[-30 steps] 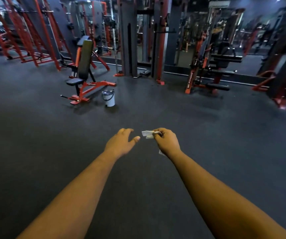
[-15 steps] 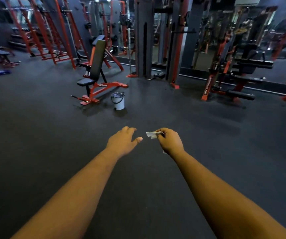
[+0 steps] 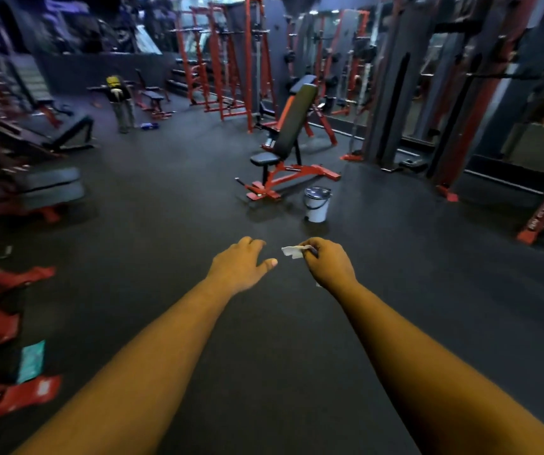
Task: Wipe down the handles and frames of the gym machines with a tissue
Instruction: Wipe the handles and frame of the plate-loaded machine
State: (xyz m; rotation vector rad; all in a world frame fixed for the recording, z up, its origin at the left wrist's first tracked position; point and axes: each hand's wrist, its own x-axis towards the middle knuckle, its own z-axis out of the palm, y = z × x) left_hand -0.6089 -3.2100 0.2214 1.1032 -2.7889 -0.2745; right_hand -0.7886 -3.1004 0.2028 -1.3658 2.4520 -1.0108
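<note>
Change: the view has swung left since the earlier frames, so the bench and bucket now sit right of centre and more of the left side of the gym shows; both hands hold the same pose as before
Tissue: the small white tissue [image 3: 293, 251] is pinched in the right hand [image 3: 331, 266], out in front over the bare middle of the floor [image 3: 165, 244], well apart from any machine
Right hand: fingers curled tight round the tissue, a corner poking out to the left
Left hand: the left hand [image 3: 239, 267] is just beside it, fingers relaxed and spread, holding nothing
Nearest machine: the red-framed incline bench [image 3: 288, 139] stands ahead, a white bucket [image 3: 317, 205] just beside its base
Further off: red racks [image 3: 227, 70] along the far wall; a person [image 3: 120, 103] stands at the far left
Step in hand: likely walking to the next machine; open the tissue out flat before wiping, and steady the frame with the free hand
</note>
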